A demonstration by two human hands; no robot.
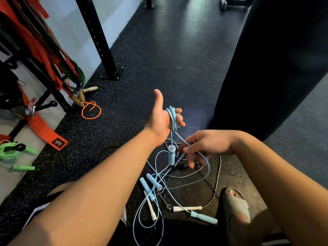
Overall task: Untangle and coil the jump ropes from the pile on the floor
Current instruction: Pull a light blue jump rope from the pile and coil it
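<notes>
Several blue rope loops sit round the curled fingers of the left hand; the right hand pinches the trailing strand above the pile on the floor.

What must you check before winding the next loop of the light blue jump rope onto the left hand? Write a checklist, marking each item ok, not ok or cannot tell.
1. Coil secure on the left hand: ok, the blue rope loops round its fingers.
2. Right hand holds the feeding strand: ok, it pinches it below the coil.
3. Dangling blue handle hangs clear: cannot tell, the black handles lie right by it.
4. Remaining rope free of the pile: not ok, it runs down among crossing ropes.
5. Sandal off the ropes: cannot tell, a dark rope passes close by.
</notes>
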